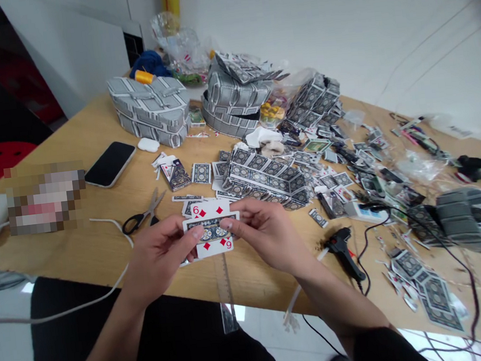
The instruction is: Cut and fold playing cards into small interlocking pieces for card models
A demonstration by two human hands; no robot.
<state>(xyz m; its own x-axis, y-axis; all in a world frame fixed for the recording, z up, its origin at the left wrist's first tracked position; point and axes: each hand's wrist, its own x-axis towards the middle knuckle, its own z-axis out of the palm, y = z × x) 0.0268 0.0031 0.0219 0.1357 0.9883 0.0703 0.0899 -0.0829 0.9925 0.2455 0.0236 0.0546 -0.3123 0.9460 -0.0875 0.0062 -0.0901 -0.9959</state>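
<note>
Both hands meet at the table's front edge over a pair of playing cards. The six of diamonds (209, 209) is face up, its top and bottom ends showing. Across its middle lies a narrower, blue-backed playing card (212, 230), which looks folded. My left hand (156, 258) pinches the left end, thumb on top. My right hand (270, 232) pinches the right end the same way. The fingers beneath the cards are mostly hidden. Just beyond is a folded-card structure (261, 175). A clear ruler (225, 298) juts over the edge below the cards.
Scissors (143, 213) and a phone (110, 164) lie left. At right are a glue gun (345, 254) with its cord, a white power strip (365, 211) and scattered cards (431, 292). Grey card-built boxes (152, 109) stand at the back. A white cable (117, 284) crosses the front left.
</note>
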